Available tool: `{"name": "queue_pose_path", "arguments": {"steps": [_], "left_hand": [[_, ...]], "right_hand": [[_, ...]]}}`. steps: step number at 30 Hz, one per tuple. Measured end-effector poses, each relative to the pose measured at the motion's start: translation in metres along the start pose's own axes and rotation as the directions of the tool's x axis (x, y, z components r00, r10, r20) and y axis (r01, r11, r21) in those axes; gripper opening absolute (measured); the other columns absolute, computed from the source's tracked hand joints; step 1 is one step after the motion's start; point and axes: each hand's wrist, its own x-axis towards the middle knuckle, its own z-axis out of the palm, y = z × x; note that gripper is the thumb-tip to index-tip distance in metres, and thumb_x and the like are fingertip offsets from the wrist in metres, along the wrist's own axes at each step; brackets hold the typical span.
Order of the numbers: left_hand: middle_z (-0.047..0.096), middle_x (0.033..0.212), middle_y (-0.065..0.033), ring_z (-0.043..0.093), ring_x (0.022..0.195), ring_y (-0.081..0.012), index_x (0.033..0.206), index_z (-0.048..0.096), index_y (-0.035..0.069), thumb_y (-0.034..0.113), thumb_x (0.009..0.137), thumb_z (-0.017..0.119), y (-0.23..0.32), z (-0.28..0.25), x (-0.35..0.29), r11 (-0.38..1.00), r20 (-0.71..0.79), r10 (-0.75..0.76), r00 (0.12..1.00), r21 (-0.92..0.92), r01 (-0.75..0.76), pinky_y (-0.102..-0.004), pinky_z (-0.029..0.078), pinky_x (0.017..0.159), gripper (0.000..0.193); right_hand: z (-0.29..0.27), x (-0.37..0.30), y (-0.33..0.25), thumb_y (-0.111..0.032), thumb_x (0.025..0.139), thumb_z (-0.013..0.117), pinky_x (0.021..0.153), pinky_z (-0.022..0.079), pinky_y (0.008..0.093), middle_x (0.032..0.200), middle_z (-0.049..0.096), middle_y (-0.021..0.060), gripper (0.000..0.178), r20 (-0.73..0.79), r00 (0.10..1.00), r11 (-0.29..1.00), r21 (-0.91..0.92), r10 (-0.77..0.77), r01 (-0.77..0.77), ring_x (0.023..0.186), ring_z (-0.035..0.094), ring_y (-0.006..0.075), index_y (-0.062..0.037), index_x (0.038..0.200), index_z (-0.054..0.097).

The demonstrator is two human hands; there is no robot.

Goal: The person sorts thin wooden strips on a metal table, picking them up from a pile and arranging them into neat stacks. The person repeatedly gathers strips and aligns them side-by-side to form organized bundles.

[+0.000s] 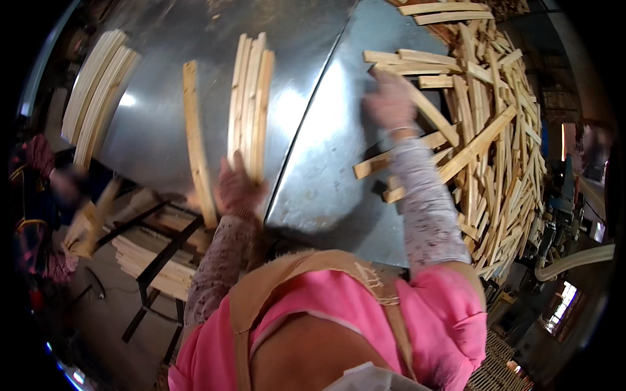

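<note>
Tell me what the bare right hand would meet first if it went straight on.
Probably the left end of the pale, flat wooden strip just beyond the right hand; depth is unclear, so they may already touch.

Likely a woodshop: heaped wooden strips [501, 163]

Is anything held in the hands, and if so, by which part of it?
The left hand touches the near end of the grouped wooden strips, grip unclear. The right hand, blurred, is at the far end of a slanted strip; holding cannot be told.
</note>
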Motion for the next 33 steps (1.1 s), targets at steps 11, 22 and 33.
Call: {"name": "queue_pose_path", "arguments": {"steps": [11,22,33], "left_hand": [[0.047,0.156,-0.0310,0.054,0.140,-0.0477,0.164,0.040,0.004,0.041,0.074,0.087,-0.049,-0.017,0.028,0.964,0.088,0.207,0.974,-0.190,-0.187,-0.0474,0.048,0.116,0.108],[0.025,0.171,-0.0365,0.039,0.152,-0.0533,0.170,0.030,0.000,0.063,0.078,0.084,-0.032,-0.010,-0.035,0.988,0.081,0.100,0.992,-0.128,-0.089,-0.0489,0.037,0.126,0.124],[0.057,0.151,-0.0211,0.053,0.144,-0.0383,0.156,0.047,-0.007,0.026,0.104,0.063,0.105,0.066,-0.010,0.436,-0.336,0.737,0.586,-0.426,-0.793,-0.0467,0.040,0.124,0.063]], "right_hand": [[0.015,-0.046,-0.062,-0.038,0.102,0.064,0.095,0.059,0.0526,0.111,0.076,0.0236,0.042,0.440,0.883,0.986,0.054,-0.165,0.157,0.107,0.073,0.0425,-0.0073,0.130,0.069],[0.013,-0.066,-0.093,-0.032,0.084,0.073,0.093,0.054,0.0535,0.106,0.074,0.0216,0.035,-0.267,0.963,0.958,0.269,-0.024,0.098,0.104,0.070,0.0415,-0.0048,0.105,0.075],[-0.117,-0.186,0.027,0.012,0.085,0.069,0.093,0.067,0.0331,0.149,0.060,0.0279,0.085,0.003,0.576,0.461,0.597,0.817,-0.657,0.129,0.067,0.0326,-0.0017,0.163,0.038]]}}
